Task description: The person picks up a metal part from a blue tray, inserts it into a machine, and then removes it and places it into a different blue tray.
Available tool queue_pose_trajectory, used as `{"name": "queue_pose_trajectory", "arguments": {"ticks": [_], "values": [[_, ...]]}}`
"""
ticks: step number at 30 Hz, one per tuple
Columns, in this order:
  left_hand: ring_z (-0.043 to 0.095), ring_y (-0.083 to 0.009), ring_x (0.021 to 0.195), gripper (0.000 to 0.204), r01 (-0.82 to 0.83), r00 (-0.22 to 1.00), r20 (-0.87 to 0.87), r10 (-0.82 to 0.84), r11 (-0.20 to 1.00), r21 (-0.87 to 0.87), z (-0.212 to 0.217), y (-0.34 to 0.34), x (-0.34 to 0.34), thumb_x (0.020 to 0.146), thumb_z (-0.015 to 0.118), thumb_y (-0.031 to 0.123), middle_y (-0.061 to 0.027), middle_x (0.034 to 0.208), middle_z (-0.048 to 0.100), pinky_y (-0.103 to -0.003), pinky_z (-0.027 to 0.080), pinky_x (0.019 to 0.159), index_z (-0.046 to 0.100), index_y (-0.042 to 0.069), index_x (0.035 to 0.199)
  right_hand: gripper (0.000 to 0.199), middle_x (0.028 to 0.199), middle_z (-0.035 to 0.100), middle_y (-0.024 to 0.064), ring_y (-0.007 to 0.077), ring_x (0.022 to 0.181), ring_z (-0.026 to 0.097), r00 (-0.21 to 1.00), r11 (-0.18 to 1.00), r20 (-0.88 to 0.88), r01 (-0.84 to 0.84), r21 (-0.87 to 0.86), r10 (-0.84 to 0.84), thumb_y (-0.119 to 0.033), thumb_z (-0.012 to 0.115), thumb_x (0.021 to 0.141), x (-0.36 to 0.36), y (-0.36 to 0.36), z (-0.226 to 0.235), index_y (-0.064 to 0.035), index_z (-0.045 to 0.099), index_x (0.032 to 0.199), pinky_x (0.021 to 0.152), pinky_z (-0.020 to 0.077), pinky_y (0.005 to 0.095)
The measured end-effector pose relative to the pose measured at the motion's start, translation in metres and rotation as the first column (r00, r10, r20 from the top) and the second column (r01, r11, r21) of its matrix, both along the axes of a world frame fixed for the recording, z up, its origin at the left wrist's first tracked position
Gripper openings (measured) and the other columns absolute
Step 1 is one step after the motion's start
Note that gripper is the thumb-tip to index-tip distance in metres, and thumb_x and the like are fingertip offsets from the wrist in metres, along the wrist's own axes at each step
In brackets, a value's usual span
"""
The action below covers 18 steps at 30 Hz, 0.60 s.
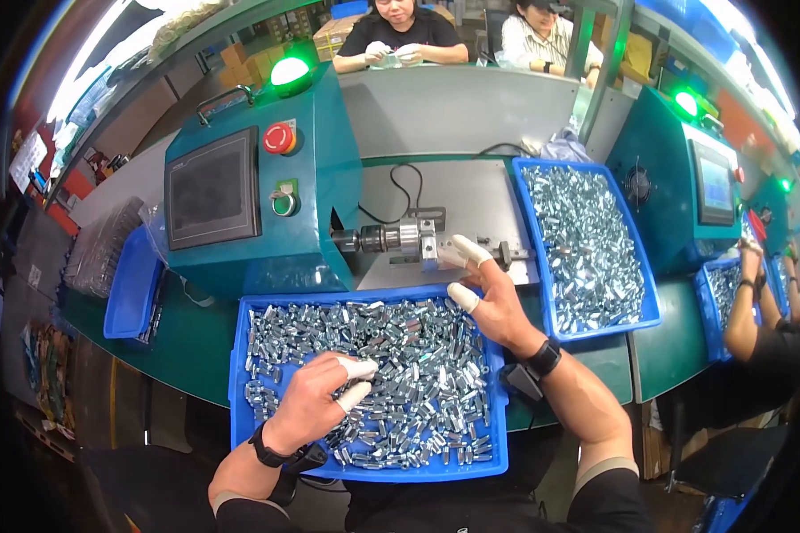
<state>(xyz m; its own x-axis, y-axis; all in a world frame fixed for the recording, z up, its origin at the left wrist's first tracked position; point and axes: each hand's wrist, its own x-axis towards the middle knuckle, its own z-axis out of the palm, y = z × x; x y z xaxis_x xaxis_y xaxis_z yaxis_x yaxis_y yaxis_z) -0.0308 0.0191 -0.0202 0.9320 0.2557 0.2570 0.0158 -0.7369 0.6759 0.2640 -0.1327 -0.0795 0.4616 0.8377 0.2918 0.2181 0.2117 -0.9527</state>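
My left hand (pixel 322 391), with white finger cots on thumb and fingers, dips into the near blue tray (pixel 237 391) full of small, shiny, elongated metal pieces (pixel 431 382). Its fingers are curled in among the pieces; whatever they grip is too small to make out. Beyond the tray's far right corner is my right hand (pixel 498 306), also in finger cots, thumb and index finger spread apart. Its index fingertip is beside the metal clamping fixture (pixel 428 242) of the teal machine (pixel 324 169); whether they touch I cannot tell. Nothing shows between the spread fingers.
A second blue tray (pixel 653 306) of similar pieces stands right of the fixture. On the machine are a dark screen (pixel 213 188), a red stop button (pixel 278 138) and a lit green lamp (pixel 290 71). Two people sit across the grey partition (pixel 471 111); another works at right.
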Motion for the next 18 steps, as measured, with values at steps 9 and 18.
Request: {"name": "queue_pose_trajectory", "arguments": {"ticks": [9,18], "values": [[0.076,-0.028,0.101,0.029,0.02,1.0,0.021,-0.02,1.0,0.001,0.001,0.002,-0.004,0.092,0.081,0.002,-0.0096,0.107,0.081,-0.038,0.059,0.089,0.079,0.004,0.121,0.076,0.156,0.059,0.0193,0.0261,0.143,0.058,0.999,0.999,-0.027,0.035,-0.009,-0.035,-0.008,0.069,0.103,-0.003,0.001,0.003,-0.0004,0.031,0.169,0.114,0.0486,0.0385],[0.074,-0.028,0.095,0.026,0.006,1.0,0.016,-0.006,0.999,-0.032,-0.005,-0.001,-0.006,0.096,0.08,0.01,-0.01,0.102,0.08,-0.038,0.058,0.084,0.08,0.006,0.122,0.077,0.148,0.063,0.0166,0.0244,0.136,0.061,0.994,0.996,-0.059,0.088,0.01,-0.087,-0.007,0.071,0.102,0.002,0.0,-0.01,-0.0009,0.033,0.169,0.114,0.0487,0.0379]]}}
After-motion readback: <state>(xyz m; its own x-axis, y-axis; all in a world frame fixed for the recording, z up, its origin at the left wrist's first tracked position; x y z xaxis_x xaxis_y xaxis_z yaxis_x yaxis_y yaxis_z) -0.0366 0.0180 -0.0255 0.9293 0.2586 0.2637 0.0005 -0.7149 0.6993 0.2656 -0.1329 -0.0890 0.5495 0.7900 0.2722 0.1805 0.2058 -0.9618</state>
